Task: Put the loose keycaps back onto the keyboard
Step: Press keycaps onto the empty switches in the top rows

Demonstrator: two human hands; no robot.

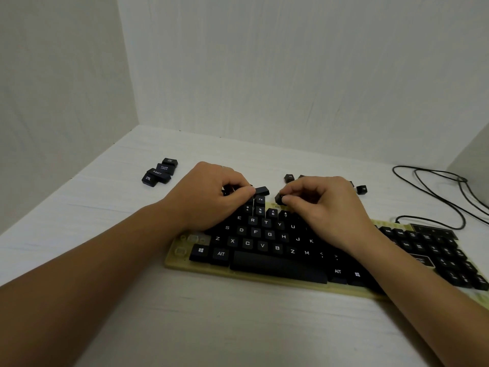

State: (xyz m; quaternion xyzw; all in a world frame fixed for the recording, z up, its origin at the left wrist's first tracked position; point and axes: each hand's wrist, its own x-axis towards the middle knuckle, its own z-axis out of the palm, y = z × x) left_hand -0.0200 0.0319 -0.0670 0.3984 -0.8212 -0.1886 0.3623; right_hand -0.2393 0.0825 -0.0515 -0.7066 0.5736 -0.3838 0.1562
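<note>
While our left hand (211, 192) pinches one keycap (262, 191) and our right hand (317, 200) pinches another (279, 199) above the function row of the keyboard (264, 280), both could seat crooked if pressed off their stems. Wider caps (160, 172) wait on the surface (238, 327) far left, small ones (361, 189) behind our right hand; a slip could scatter them.
</note>
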